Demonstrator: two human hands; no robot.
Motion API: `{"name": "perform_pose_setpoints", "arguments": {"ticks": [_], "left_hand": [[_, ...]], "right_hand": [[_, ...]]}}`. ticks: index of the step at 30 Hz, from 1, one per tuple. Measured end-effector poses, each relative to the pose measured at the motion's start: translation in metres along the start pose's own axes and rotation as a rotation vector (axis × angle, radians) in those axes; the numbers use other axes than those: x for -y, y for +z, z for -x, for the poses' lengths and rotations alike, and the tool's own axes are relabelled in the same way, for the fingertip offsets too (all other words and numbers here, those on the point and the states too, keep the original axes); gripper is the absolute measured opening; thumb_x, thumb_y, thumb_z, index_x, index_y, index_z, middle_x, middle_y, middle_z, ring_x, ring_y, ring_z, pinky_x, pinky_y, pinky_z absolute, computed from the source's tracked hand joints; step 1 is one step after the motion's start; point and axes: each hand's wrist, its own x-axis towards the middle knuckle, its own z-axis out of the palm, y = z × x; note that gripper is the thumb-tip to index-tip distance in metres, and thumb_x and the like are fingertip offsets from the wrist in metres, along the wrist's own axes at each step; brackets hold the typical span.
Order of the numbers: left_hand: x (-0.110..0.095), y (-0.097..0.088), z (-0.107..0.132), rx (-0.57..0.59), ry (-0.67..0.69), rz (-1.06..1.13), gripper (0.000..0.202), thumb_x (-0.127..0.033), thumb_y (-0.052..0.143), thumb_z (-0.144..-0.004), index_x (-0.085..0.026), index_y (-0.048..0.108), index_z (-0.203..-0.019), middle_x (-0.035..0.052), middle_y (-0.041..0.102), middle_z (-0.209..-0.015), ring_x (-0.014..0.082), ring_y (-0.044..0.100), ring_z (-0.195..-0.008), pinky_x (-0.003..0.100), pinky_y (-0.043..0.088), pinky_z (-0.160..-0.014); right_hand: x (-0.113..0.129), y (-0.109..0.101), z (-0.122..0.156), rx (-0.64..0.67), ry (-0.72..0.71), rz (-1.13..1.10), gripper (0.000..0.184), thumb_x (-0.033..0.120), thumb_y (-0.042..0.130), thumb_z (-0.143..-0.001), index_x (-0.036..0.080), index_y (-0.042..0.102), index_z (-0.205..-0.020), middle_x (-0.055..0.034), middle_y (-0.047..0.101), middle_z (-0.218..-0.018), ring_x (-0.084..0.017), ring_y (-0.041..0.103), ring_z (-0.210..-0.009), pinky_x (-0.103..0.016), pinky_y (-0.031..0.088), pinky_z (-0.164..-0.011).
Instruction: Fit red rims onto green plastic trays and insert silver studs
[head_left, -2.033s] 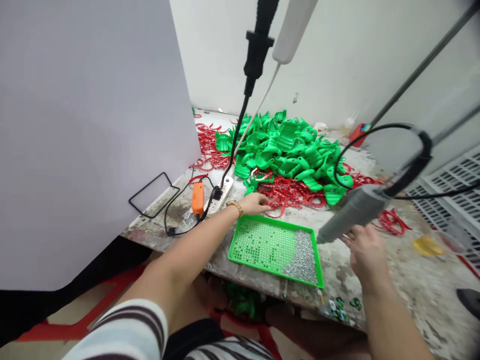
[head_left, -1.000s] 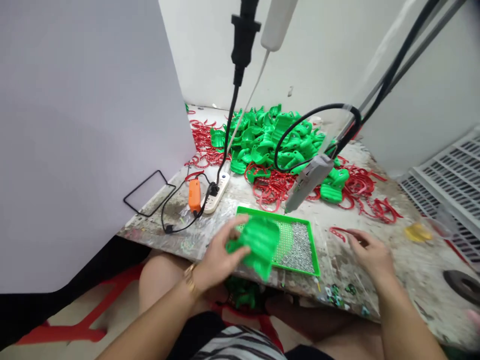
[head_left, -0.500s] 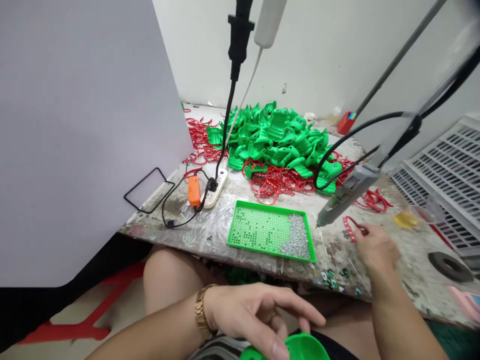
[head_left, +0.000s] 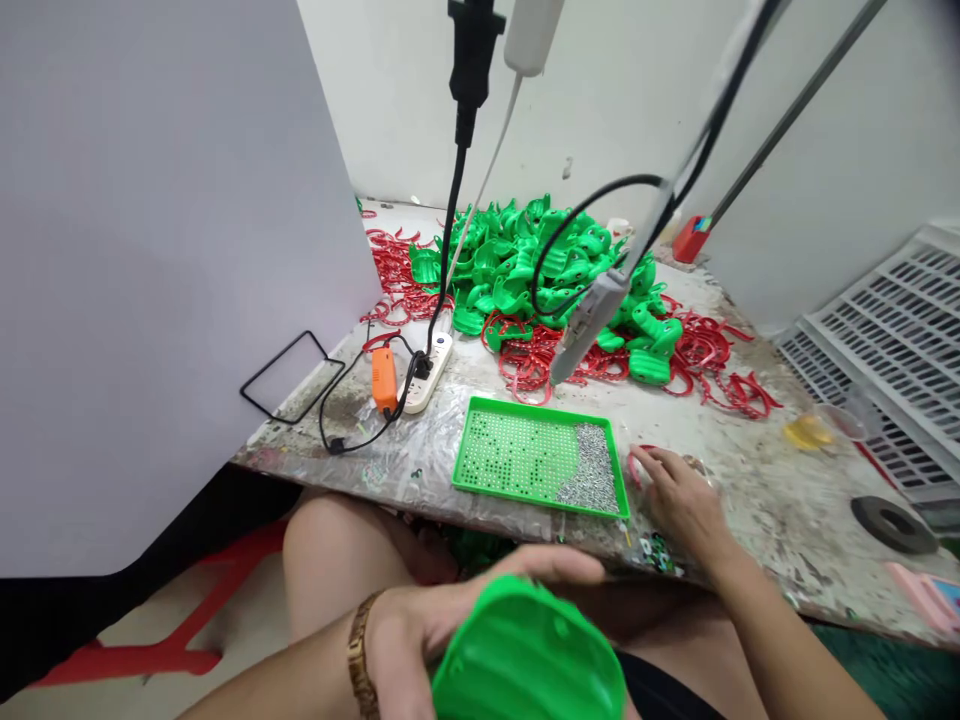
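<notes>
My left hand (head_left: 435, 625) is down over my lap, gripping a green plastic shell part (head_left: 529, 655) close to the camera. My right hand (head_left: 679, 495) rests on the bench just right of the green screw tray (head_left: 536, 458), its fingers curled around a thin red strap piece (head_left: 636, 462). The tray holds a patch of small screws at its right end. A grey powered screwdriver (head_left: 589, 320) hangs on a black cord above the tray, touched by neither hand.
A heap of green parts (head_left: 547, 265) and red straps (head_left: 697, 360) covers the back of the bench. A white power strip (head_left: 427, 372) with an orange plug (head_left: 384, 378) lies left. A white panel (head_left: 150, 250) stands left, white crates (head_left: 885, 350) right.
My left hand picked a green part off the bench and brought it down to my lap. My right hand took a red strap and slid left toward the tray. The screwdriver swung left.
</notes>
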Motion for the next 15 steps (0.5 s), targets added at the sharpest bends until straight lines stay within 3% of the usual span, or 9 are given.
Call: {"name": "perform_pose_setpoints", "arguments": {"ticks": [2,4,6,9,12,15], "left_hand": [[-0.006,0.000,0.002,-0.117,0.070,0.086,0.090,-0.025,0.076,-0.061,-0.030,0.037,-0.141,0.0119,0.056,-0.127,0.0274,0.058,-0.114,0.036,0.046,-0.094],[-0.007,-0.009,0.004,-0.277,0.110,0.107,0.081,-0.025,0.072,-0.064,-0.027,0.041,-0.139,0.0141,0.055,-0.128,0.0292,0.059,-0.111,0.039,0.048,-0.090],[-0.003,-0.023,0.005,-0.385,0.130,0.113,0.062,-0.040,0.067,-0.074,-0.024,0.050,-0.132,0.0157,0.057,-0.125,0.0301,0.061,-0.108,0.041,0.046,-0.091],[0.007,-0.045,0.002,-0.452,0.121,0.156,0.060,-0.066,0.044,-0.083,-0.023,0.057,-0.122,0.0172,0.061,-0.119,0.0303,0.064,-0.100,0.041,0.046,-0.086],[0.016,-0.057,0.000,-0.483,0.115,0.184,0.061,-0.069,0.040,-0.082,-0.026,0.053,-0.123,0.0159,0.063,-0.114,0.0311,0.066,-0.094,0.043,0.047,-0.082],[0.020,-0.060,0.000,-0.489,0.124,0.196,0.060,-0.064,0.047,-0.082,-0.027,0.047,-0.129,0.0162,0.063,-0.114,0.0336,0.065,-0.097,0.046,0.044,-0.086]], "right_hand": [[0.001,0.000,0.005,-0.005,0.030,-0.084,0.050,0.019,0.042,-0.077,0.019,0.055,-0.125,-0.0072,0.055,-0.122,-0.015,0.055,-0.103,-0.025,0.046,-0.083],[-0.006,-0.001,0.006,-0.060,0.156,-0.124,0.046,0.027,0.039,-0.080,0.013,0.057,-0.119,-0.0111,0.059,-0.110,-0.016,0.057,-0.088,-0.027,0.048,-0.076],[-0.015,0.000,0.002,-0.090,0.293,-0.139,0.045,0.038,0.039,-0.082,0.010,0.062,-0.109,-0.0115,0.061,-0.093,-0.015,0.054,-0.072,-0.029,0.046,-0.069],[-0.022,0.005,-0.009,-0.024,0.409,-0.182,0.046,0.052,0.050,-0.075,0.014,0.069,-0.092,-0.0095,0.063,-0.083,-0.016,0.054,-0.065,-0.030,0.044,-0.066],[-0.020,0.002,-0.023,0.022,0.506,-0.242,0.040,0.053,0.056,-0.067,0.016,0.070,-0.072,-0.0095,0.064,-0.076,-0.018,0.055,-0.064,-0.032,0.041,-0.063],[-0.008,-0.022,-0.033,-0.002,0.603,-0.310,0.038,0.053,0.059,-0.062,0.016,0.065,-0.060,-0.0111,0.062,-0.063,-0.019,0.052,-0.054,-0.031,0.037,-0.054]]}}
